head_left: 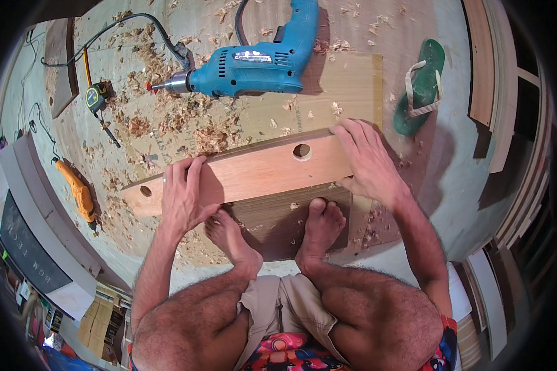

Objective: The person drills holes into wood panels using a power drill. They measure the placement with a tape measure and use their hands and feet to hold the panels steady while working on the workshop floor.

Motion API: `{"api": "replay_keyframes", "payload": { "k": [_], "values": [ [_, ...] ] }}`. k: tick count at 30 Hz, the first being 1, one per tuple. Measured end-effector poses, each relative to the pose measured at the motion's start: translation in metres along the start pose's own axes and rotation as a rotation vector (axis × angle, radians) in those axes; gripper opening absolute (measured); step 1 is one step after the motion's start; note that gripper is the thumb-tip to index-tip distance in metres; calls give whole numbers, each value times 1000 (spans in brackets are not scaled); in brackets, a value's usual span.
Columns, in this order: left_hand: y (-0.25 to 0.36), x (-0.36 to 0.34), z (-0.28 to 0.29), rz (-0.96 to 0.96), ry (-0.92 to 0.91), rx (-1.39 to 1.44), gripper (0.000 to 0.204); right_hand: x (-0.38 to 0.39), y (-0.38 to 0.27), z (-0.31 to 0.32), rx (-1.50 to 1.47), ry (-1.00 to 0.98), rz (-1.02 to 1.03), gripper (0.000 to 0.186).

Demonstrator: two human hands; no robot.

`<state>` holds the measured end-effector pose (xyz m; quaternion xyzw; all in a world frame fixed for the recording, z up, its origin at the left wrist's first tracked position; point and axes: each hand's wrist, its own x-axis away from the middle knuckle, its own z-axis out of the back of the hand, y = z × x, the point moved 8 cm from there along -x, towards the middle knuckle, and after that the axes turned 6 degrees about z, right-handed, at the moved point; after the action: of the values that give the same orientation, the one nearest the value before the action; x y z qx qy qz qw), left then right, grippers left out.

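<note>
A long reddish wooden board [254, 173] lies across in front of my feet, its right end a little farther away than its left. Two round holes go into it, a larger one near the right end and another near the left end. My left hand [184, 195] grips the board toward its left part, fingers over the far edge and thumb at the near edge. At the right end, my right hand [370, 157] holds the board the same way. Beneath and nearer to me is a darker brown wooden panel [272, 229], with my bare feet on it.
Beyond the board lies a blue corded power drill [247, 68] with a bit fitted. Wood shavings [213, 139] and flattened cardboard [346, 80] cover the floor. A tape measure [96, 99] and an orange-handled tool [75, 190] lie left, a green flip-flop [422, 86] right. Planks [481, 68] line the right side.
</note>
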<state>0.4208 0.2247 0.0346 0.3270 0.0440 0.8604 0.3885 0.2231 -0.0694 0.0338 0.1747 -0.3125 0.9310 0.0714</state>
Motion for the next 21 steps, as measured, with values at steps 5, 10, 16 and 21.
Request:
{"api": "replay_keyframes", "payload": {
  "k": [5,10,16,21],
  "values": [
    [-1,3,2,-13,27,-12,119,-4,-2,1,-22,21,38,108],
    [-3,2,5,-6,18,0,117,-4,-2,0,-20,31,35,115],
    [8,0,-6,-13,8,-24,122,28,15,17,-151,198,-159,104],
    [5,5,-11,-63,44,-38,118,74,33,-23,-487,639,-446,65]
  ]
}}
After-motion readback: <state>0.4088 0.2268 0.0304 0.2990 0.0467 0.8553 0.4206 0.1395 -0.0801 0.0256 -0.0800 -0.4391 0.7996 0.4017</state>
